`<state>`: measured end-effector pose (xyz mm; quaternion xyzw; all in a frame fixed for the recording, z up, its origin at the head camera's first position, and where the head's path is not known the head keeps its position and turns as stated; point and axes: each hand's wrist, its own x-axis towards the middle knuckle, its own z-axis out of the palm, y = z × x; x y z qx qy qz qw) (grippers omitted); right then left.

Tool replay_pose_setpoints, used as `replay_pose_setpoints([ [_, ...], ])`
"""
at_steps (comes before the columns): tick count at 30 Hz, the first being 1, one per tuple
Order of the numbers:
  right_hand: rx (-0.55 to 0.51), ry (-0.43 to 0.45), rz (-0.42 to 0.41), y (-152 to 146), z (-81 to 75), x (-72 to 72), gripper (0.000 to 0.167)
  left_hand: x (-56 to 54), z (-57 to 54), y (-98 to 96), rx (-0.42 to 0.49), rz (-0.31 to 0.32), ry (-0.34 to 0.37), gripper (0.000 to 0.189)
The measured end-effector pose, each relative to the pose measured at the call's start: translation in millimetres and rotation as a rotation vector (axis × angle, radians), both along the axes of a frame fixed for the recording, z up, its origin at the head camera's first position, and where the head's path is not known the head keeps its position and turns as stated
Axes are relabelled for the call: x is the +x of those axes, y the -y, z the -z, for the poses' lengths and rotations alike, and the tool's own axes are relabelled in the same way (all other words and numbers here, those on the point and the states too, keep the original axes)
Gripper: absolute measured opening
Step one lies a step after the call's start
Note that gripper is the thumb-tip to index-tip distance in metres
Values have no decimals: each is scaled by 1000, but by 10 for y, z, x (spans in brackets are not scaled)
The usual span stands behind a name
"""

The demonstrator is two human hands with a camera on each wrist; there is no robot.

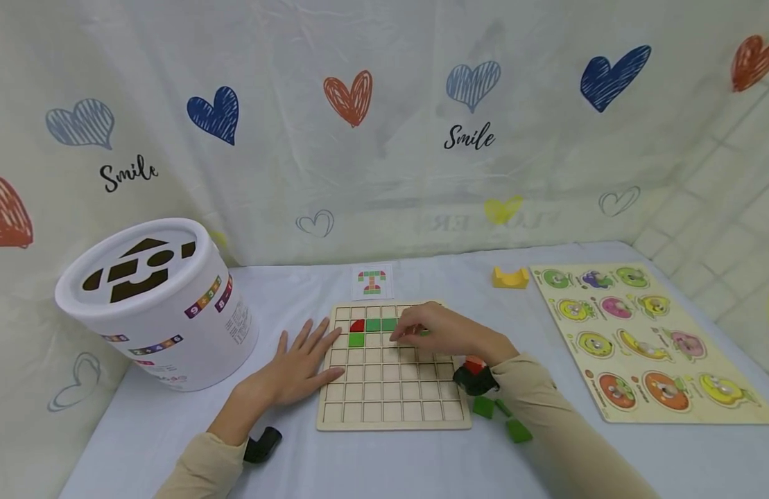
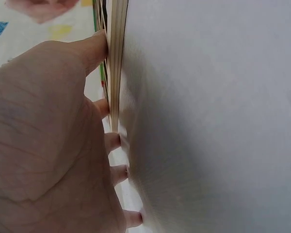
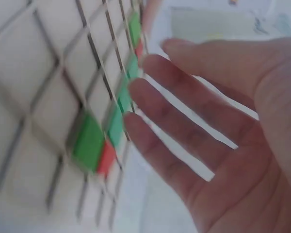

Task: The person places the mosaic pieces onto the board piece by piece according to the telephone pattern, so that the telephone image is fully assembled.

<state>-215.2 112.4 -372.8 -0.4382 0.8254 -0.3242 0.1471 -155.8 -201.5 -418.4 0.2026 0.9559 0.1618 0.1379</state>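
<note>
A wooden grid board lies on the table, with a red piece and several green squares in its upper cells. My left hand rests palm down beside it, fingers spread, its thumb and a fingertip touching the left edge. Above the upper right cells hovers my right hand, fingers bent loosely. Nothing shows between those fingers in the right wrist view. Near them in that view, a green block and a red block sit in the grid; the right hand partly hides that corner in the head view.
Loose green blocks and a red block lie by the right wrist. Behind the board is a pattern card. A yellow arch block and a fruit puzzle board are at right; a white bucket stands left.
</note>
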Motion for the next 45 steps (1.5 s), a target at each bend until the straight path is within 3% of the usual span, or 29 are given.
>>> replay_pose_setpoints([
  [8, 96, 11, 60, -662, -180, 16, 12, -30, 87, 62, 17, -3, -32, 84],
  [12, 130, 23, 75, -950, -175, 42, 12, -48, 150, 82, 4, 3, -53, 85],
  [16, 118, 17, 75, -1113, -116, 50, 16, -56, 140, 76, 18, 5, -53, 83],
  [21, 105, 57, 71, -1123, -20, 41, 22, -46, 104, 61, 35, 4, -56, 81],
  [30, 104, 113, 73, -1078, 91, 45, 21, -48, 139, 67, 38, 7, -64, 82],
  [45, 155, 57, 110, -1017, 117, 67, 21, -21, 35, 33, -3, 9, -23, 79],
])
